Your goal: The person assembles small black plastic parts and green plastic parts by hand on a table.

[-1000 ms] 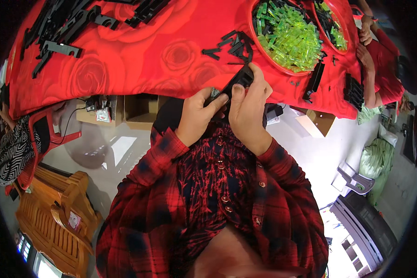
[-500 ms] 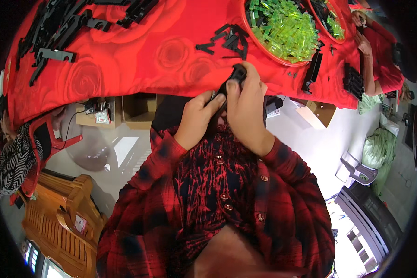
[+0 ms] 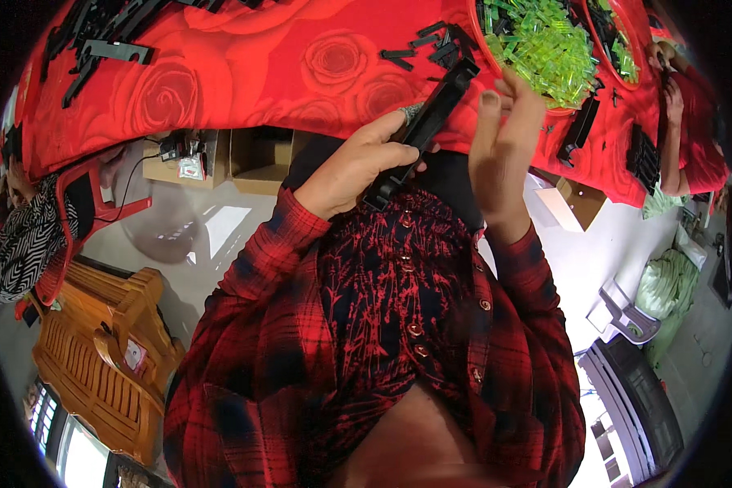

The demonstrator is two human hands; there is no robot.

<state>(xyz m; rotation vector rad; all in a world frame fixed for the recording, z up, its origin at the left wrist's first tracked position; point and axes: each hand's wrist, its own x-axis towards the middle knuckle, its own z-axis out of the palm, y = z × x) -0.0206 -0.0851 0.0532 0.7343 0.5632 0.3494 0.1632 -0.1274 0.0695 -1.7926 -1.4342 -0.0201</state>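
My left hand (image 3: 362,167) grips a long black plastic housing (image 3: 435,110) with notched ends. It tilts from my lap up over the table's near edge. My right hand (image 3: 508,154) is off the part, just right of it, fingers stretched upward, slightly apart and a little blurred; nothing shows in them. Beyond its fingertips stands a red bowl (image 3: 479,37) heaped with translucent yellow-green plastic pieces (image 3: 545,53). Small black strips (image 3: 446,50) lie in a loose pile left of the bowl, partly behind the housing's far end.
A red rose-patterned cloth (image 3: 244,89) covers the table. More black housings (image 3: 118,53) are piled at the far left, others (image 3: 642,159) at the right. A second red bowl (image 3: 598,41) stands beside the first. Another person's arm (image 3: 673,122) rests at the right edge. Cardboard boxes (image 3: 260,167) sit below.
My right hand has let go of the black housing and moved right, toward the bowl. My left hand keeps the housing, now shown lengthwise. The whole view has shifted.
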